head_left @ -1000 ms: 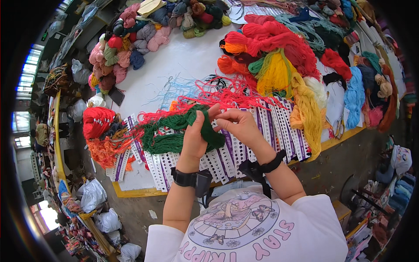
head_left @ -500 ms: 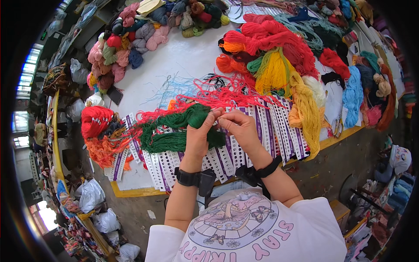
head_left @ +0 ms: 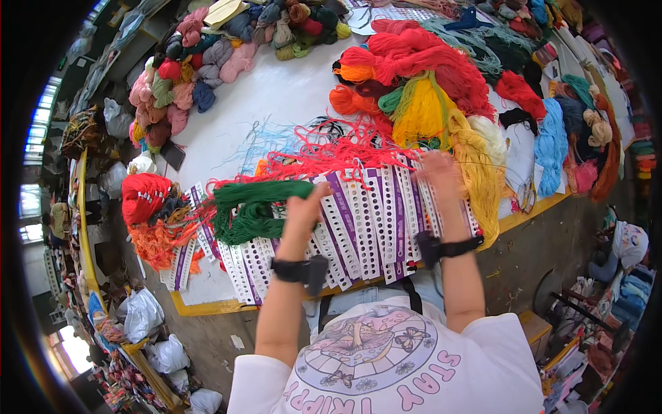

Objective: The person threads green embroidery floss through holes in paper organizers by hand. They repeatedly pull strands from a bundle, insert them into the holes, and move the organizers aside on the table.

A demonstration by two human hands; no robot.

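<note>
A dark green skein of thread (head_left: 258,193) lies bunched across the left part of a row of punched white-and-purple thread cards (head_left: 369,228). My left hand (head_left: 303,207) is closed on the skein's right end, with the thumb pointing up. Farther right, my right hand (head_left: 441,176) is raised over the cards, beside a hanging yellow skein (head_left: 479,179). Motion smears its fingers, so I cannot see whether they hold a strand. Loose red threads (head_left: 338,155) trail along the far ends of the cards.
Red skeins (head_left: 427,58) and a yellow-green bundle (head_left: 422,114) are heaped behind my right hand. A red bundle (head_left: 145,196) and orange threads (head_left: 155,241) lie at the left. Scissors (head_left: 528,199) rest near the right edge. A dark phone-like object (head_left: 172,155) lies left.
My hands, together at the green skein before, have moved apart. The right hand has swung out to the right, and the left has shifted slightly left with the skein's end.
</note>
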